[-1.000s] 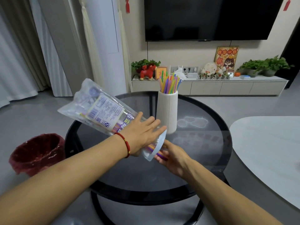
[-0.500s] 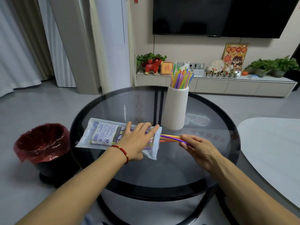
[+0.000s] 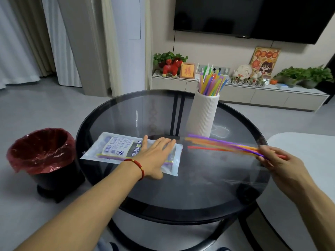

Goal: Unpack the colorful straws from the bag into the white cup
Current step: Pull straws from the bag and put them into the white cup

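Ribbed cylindrical white cup [image 3: 202,113], thin straws [image 3: 223,144]

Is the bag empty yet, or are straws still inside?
Not empty. A few straws show through the bag lying flat under the left hand; the count is unclear.

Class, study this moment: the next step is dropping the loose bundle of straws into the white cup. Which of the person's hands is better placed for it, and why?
The right hand. It already pinches the pulled-out straws, clear of the bag, with the white cup just beyond them. The left hand lies flat, pressing the bag onto the table.
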The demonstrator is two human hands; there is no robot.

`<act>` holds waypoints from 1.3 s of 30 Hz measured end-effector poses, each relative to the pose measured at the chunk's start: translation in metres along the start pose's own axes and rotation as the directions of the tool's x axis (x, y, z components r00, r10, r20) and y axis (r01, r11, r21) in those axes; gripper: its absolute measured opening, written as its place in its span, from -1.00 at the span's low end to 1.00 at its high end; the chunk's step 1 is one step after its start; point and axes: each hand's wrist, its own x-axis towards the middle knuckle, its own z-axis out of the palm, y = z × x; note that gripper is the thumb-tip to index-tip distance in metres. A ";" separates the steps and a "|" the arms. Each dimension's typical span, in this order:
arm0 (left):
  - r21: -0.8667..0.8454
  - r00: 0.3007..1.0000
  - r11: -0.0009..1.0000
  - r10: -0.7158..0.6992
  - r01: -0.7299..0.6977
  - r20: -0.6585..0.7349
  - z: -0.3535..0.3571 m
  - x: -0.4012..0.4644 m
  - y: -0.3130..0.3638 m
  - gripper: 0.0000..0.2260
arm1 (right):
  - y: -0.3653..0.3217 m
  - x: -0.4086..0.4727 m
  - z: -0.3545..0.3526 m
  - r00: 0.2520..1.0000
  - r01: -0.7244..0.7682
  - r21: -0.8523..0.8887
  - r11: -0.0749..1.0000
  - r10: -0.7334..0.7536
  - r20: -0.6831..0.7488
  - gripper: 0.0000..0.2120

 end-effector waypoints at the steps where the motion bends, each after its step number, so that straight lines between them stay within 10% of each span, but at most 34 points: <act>1: 0.007 0.999 1.000 0.004 -0.005 0.038 -0.002 -0.001 0.001 0.06 | -0.004 -0.002 -0.006 1.000 0.021 0.009 1.000 -0.021 -0.003 -0.77; 5: -0.099 0.989 0.995 -0.002 -0.013 -0.151 -0.024 -0.014 0.020 0.06 | -0.024 -0.013 -0.013 0.988 0.157 -0.084 0.984 -0.157 0.017 -0.80; 8: -0.201 0.645 0.946 0.013 -0.256 -0.764 -0.050 -0.017 0.057 -0.22 | -0.042 -0.024 -0.002 0.942 0.335 -0.268 0.903 -0.318 0.106 -0.78; 10: -0.104 0.480 0.931 0.083 -0.349 -0.873 -0.062 -0.008 0.089 -0.24 | -0.054 -0.033 0.012 0.888 0.457 -0.329 0.826 -0.403 0.223 -0.78; 13: -0.032 0.697 0.981 0.111 -0.189 -0.708 -0.059 0.010 0.119 -0.16 | -0.068 -0.048 0.033 0.809 0.572 -0.340 0.746 -0.446 0.383 -0.76; 15: -0.187 0.801 0.978 -0.037 -0.094 -0.598 -0.045 0.020 0.122 -0.47 | -0.075 -0.054 0.042 0.782 0.602 -0.295 0.742 -0.474 0.405 -0.74; 17: -0.500 0.813 0.864 -0.255 -0.051 -0.523 -0.033 0.029 0.123 -0.86 | -0.080 -0.055 0.046 0.803 0.568 -0.176 0.804 -0.495 0.332 -0.74; 20: -0.720 0.833 0.687 -0.340 -0.098 -0.437 -0.023 0.040 0.130 -0.54 | -0.080 -0.052 0.055 0.862 0.415 -0.021 0.910 -0.386 0.330 -0.63; 23: -0.736 0.868 0.646 -0.230 -0.202 -0.440 -0.023 0.041 0.147 -0.60 | -0.057 -0.057 0.083 0.857 0.427 -0.351 0.833 -0.249 0.451 -0.55; 28: -0.804 0.951 0.585 -0.174 -0.108 -0.255 -0.022 0.039 0.139 -0.94 | -0.042 -0.047 0.122 0.813 0.576 -0.616 0.537 -0.456 0.362 -0.80; 33: -0.825 0.931 0.549 -0.218 -0.130 -0.291 -0.023 0.029 0.102 -0.64 | -0.038 -0.022 0.123 0.769 0.602 -0.702 0.381 -0.512 0.382 -0.71; 39: -0.832 0.894 0.553 -0.352 -0.039 -0.276 -0.017 0.024 0.088 -0.72 | -0.008 -0.013 0.118 0.875 0.467 -0.755 0.461 -0.364 0.319 -0.70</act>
